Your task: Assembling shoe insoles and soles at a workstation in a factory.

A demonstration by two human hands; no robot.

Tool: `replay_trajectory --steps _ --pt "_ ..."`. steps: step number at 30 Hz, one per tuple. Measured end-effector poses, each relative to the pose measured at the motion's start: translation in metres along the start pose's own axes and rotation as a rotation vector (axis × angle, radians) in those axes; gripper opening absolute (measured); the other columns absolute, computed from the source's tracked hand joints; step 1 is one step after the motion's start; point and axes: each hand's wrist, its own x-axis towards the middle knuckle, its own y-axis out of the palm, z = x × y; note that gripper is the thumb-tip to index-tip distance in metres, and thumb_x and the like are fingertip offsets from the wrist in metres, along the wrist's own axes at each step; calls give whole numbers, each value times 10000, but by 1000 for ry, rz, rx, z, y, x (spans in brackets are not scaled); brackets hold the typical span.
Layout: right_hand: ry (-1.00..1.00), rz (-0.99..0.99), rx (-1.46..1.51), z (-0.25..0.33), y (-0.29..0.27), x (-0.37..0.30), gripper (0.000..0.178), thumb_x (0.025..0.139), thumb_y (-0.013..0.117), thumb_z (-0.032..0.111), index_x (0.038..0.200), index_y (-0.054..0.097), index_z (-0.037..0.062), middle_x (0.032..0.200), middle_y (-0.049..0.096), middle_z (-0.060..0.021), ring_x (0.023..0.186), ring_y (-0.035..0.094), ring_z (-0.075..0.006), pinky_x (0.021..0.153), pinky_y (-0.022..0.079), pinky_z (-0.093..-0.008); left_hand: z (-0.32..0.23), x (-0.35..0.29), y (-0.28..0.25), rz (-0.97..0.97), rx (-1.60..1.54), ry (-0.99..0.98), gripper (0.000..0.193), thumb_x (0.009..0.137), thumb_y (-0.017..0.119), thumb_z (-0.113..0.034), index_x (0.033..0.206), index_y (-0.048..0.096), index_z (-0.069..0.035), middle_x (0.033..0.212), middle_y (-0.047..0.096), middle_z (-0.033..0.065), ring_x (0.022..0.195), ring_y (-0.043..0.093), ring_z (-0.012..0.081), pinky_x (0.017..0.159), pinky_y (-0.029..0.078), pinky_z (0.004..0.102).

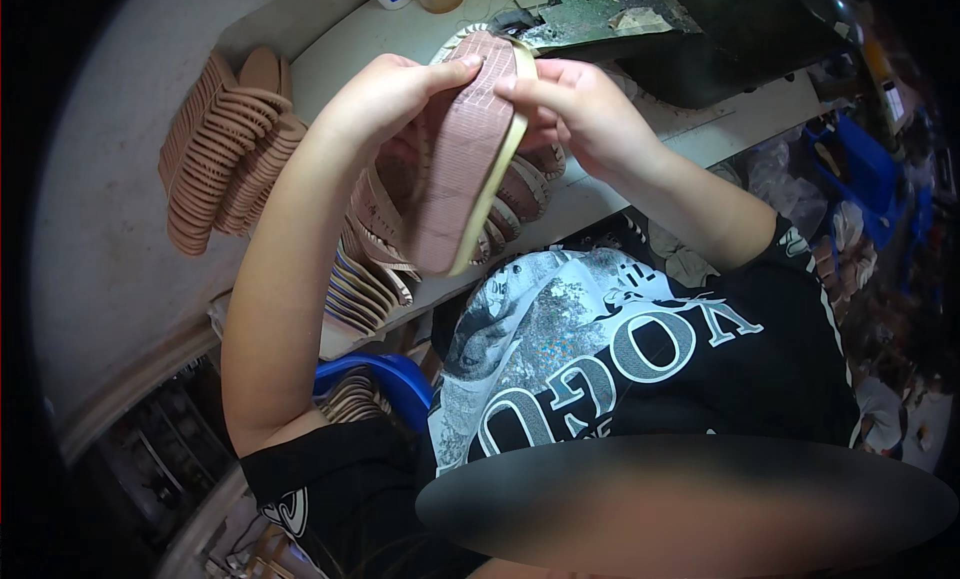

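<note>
Up above the worktable, both my hands hold a pinkish-brown shoe sole (452, 179) with a textured face and a cream-yellow side edge. My left hand (395, 99) grips its upper left side, the thumb pressed on the textured face. From the other side my right hand (580, 104) pinches the cream edge near the top, its thumb on the face too. The fingers behind the sole are partly hidden. Beneath it lie several pinkish shoe pieces (520, 194) with pale stitched rims, partly covered by the sole and my left arm.
Stacked brown soles (215, 169) lean by the wall at the left. Layered soles (360, 289) sit at the table's near edge, above a blue basin (405, 379) holding more pieces. A green-topped machine (610, 19) stands at the back. Blue plastic (860, 169) and bags lie right.
</note>
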Motion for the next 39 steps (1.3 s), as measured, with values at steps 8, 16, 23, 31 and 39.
replay_trajectory --steps 8,16,23,31,39 --pt "10 41 -134 -20 -9 1 297 866 660 229 1030 645 -18 950 667 -74 835 621 -110 776 497 -272 10 -2 3 104 -232 -53 545 831 626 -503 752 628 36 558 602 94 417 571 154 471 521 266" --pt "39 83 -119 -10 -12 37 328 835 694 243 963 648 -56 866 666 -88 756 618 -108 699 515 -256 21 7 2 -116 -383 57 384 728 780 -389 666 605 -53 440 415 -38 360 391 62 428 403 194" --pt "400 186 -138 -15 -16 -31 306 830 684 238 956 636 -36 823 681 -118 671 667 -143 605 524 -227 27 14 3 -221 -445 80 367 729 790 -318 615 557 -59 473 479 -5 375 417 79 418 421 224" --pt "155 25 103 -24 4 -29 267 865 632 228 940 627 -28 740 674 -123 596 661 -143 516 491 -210 22 33 -17 -202 -390 74 410 724 772 -408 703 609 -32 481 486 -7 387 417 75 430 417 216" --pt "55 -58 229 -12 24 -9 260 875 612 236 930 630 -18 747 670 -127 615 660 -150 550 499 -211 6 60 -48 -426 190 224 767 752 661 -570 1203 527 35 1244 500 161 1136 488 230 954 398 342"
